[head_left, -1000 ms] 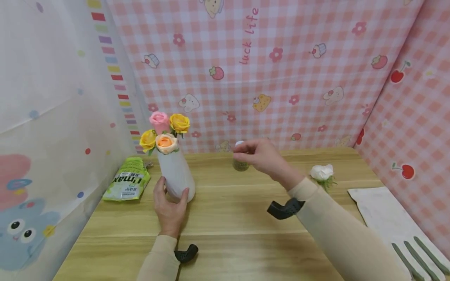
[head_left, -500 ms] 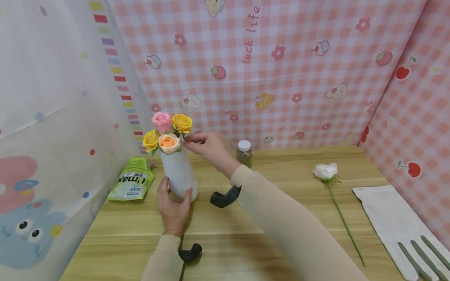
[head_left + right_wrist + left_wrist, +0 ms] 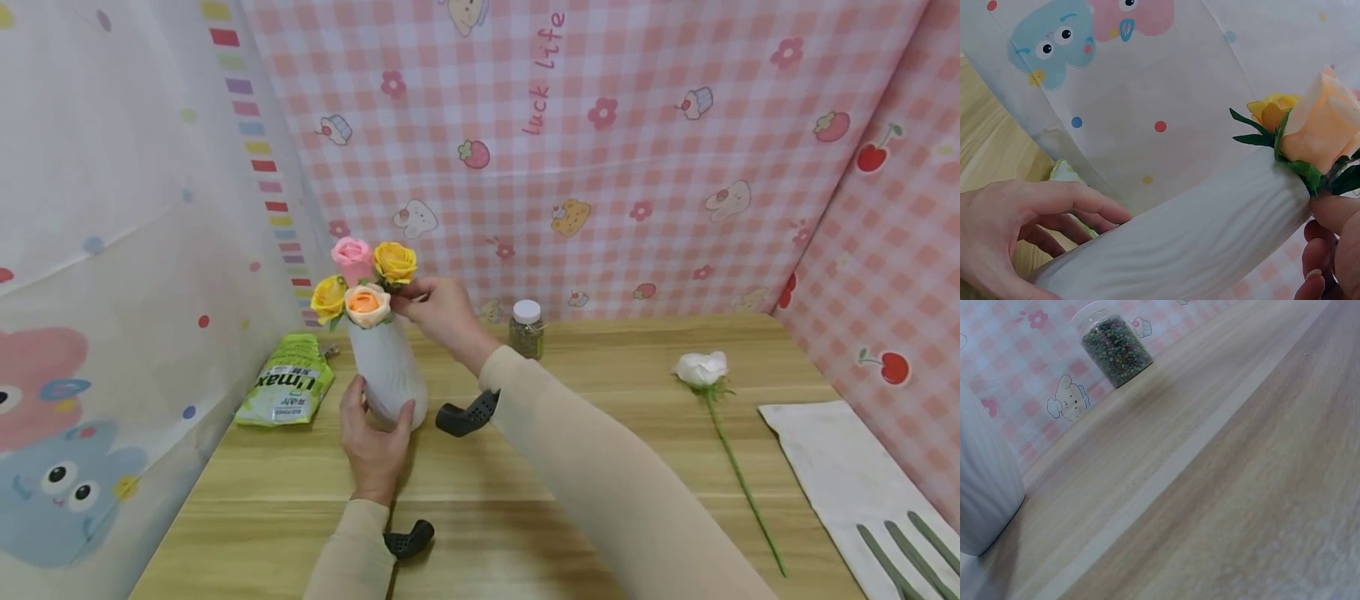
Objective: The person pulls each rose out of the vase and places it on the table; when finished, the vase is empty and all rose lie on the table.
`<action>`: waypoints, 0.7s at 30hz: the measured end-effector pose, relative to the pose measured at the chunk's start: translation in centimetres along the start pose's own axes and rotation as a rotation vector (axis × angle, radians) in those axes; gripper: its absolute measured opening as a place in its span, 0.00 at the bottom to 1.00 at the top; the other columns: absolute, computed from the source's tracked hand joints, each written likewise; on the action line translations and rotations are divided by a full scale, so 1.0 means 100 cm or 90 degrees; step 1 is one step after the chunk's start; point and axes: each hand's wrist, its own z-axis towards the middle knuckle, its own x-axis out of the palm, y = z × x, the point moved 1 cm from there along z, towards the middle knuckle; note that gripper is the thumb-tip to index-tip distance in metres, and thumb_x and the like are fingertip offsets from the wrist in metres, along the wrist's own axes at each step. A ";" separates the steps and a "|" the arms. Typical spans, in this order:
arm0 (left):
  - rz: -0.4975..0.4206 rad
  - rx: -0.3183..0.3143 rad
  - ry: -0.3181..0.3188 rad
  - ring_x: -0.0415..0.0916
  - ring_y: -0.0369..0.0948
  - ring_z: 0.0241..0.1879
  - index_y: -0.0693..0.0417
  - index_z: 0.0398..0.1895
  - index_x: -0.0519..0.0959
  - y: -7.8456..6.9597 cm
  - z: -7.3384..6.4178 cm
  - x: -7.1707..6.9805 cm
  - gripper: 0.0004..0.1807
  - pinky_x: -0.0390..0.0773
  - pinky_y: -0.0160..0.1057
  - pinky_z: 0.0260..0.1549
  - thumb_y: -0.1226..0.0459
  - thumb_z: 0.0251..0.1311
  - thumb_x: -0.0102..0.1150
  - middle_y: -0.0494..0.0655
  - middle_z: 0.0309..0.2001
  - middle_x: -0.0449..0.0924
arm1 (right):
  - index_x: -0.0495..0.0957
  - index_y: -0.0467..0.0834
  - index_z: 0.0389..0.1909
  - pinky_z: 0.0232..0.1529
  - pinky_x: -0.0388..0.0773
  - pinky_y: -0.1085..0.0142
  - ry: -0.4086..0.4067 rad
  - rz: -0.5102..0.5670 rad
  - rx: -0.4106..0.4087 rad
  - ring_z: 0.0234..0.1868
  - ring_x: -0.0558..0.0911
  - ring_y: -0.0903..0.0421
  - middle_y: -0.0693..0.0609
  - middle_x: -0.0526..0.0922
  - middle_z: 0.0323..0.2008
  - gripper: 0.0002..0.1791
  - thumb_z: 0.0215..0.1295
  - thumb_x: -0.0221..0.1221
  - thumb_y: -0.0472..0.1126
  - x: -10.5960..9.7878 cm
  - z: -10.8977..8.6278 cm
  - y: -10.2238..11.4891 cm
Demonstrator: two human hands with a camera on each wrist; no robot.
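Observation:
A white ribbed vase stands slightly tilted on the left of the table. It holds a pink rose, two yellow roses and a peach rose. My left hand grips the vase low down, fingers and thumb around its sides; its fingers also show in the right wrist view. My right hand is at the vase's mouth, beside the peach rose, and pinches the rim with curled fingers. In the right wrist view its thumb lies against the rim; the fingertips are partly hidden.
A jar of small coloured grains with a white lid stands at the back. A green snack bag lies at the left. To the right are a white rose with a long stem and a white cloth with green stripes.
My right hand has moved left from in front of the jar to the vase's mouth, uncovering the jar and the white rose's stem. My left hand stays on the vase.

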 end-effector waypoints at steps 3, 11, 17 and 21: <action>0.000 -0.003 0.002 0.70 0.50 0.56 0.58 0.66 0.66 -0.001 0.001 0.000 0.45 0.76 0.57 0.41 0.61 0.42 0.76 0.55 0.61 0.70 | 0.87 0.43 0.39 0.34 0.80 0.64 0.000 0.008 0.000 0.34 0.81 0.58 0.56 0.85 0.33 0.09 0.61 0.65 0.42 0.001 0.000 0.001; -0.004 0.002 -0.003 0.70 0.51 0.56 0.59 0.66 0.66 -0.002 0.001 0.000 0.45 0.76 0.57 0.41 0.61 0.41 0.77 0.56 0.60 0.71 | 0.85 0.45 0.43 0.30 0.77 0.64 0.015 0.049 -0.048 0.32 0.79 0.57 0.54 0.84 0.34 0.10 0.64 0.63 0.43 -0.005 0.000 0.008; -0.004 0.014 -0.011 0.70 0.52 0.56 0.60 0.66 0.67 -0.002 0.001 0.001 0.45 0.77 0.56 0.41 0.61 0.42 0.76 0.57 0.59 0.71 | 0.81 0.44 0.51 0.36 0.80 0.63 0.059 0.145 -0.058 0.36 0.83 0.55 0.50 0.86 0.40 0.15 0.66 0.60 0.44 -0.016 0.000 0.017; -0.003 0.015 -0.013 0.70 0.51 0.56 0.61 0.66 0.67 -0.001 0.001 0.001 0.45 0.77 0.56 0.41 0.61 0.42 0.76 0.57 0.59 0.71 | 0.77 0.43 0.54 0.41 0.80 0.63 0.080 0.178 -0.062 0.42 0.84 0.50 0.48 0.85 0.43 0.16 0.68 0.57 0.41 -0.018 0.000 0.018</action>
